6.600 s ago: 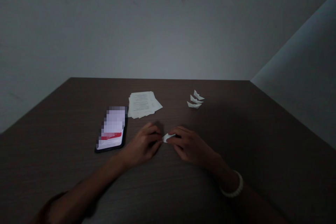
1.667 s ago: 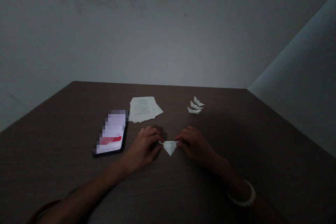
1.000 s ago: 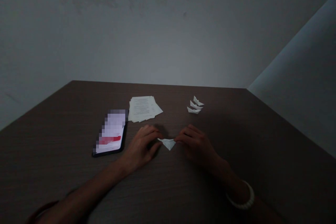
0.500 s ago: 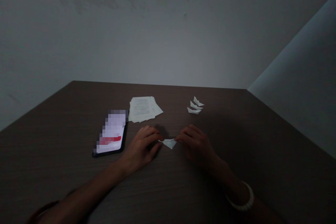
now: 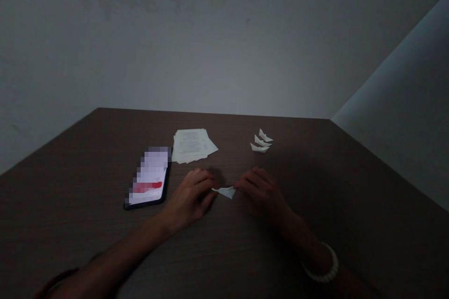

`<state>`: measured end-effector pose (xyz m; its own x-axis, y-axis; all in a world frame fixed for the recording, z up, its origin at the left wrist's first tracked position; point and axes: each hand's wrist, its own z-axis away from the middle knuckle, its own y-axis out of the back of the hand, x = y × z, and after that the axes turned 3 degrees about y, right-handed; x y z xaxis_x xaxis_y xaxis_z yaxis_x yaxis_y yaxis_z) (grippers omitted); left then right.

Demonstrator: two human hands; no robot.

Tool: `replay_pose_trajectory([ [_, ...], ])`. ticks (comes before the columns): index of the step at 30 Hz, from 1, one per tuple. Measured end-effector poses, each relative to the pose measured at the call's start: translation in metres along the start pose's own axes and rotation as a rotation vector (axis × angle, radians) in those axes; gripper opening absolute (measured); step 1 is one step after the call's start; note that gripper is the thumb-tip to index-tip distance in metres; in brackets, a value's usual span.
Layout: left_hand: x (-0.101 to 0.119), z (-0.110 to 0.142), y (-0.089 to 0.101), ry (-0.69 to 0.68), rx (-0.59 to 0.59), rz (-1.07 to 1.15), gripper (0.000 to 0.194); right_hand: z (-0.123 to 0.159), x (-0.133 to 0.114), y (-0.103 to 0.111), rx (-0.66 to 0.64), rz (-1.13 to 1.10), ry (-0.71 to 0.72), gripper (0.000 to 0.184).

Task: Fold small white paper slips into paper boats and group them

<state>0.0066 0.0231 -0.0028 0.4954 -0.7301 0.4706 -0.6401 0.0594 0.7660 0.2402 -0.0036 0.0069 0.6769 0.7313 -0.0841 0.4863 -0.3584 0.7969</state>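
The left hand point(image 5: 191, 191), arched low with its wrist angled inward, has its fingers point(image 5: 206, 183) closed in a pinch on the paper's left tip. Right of those fingers, the paper point(image 5: 227, 192) stretches crosswise, midway between both hands. The right hand point(image 5: 261, 191), similarly arched, grips the opposite tip, fingers closed.

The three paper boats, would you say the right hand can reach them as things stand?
Probably yes: nothing stands between the right hand and the paper boats, though it holds the folded paper.
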Motion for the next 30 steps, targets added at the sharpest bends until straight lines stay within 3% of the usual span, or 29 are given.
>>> replay_pose_trajectory([
  [13,0.0001,-0.0014,-0.0004,0.078,-0.073,0.015,0.007,-0.0021,-0.0019,0.0028,-0.006,0.115,0.085,0.022],
  [30,-0.0016,-0.0001,-0.0001,-0.029,-0.027,0.03,0.015,-0.0012,-0.0004,0.0061,-0.029,0.146,0.095,0.022],
])
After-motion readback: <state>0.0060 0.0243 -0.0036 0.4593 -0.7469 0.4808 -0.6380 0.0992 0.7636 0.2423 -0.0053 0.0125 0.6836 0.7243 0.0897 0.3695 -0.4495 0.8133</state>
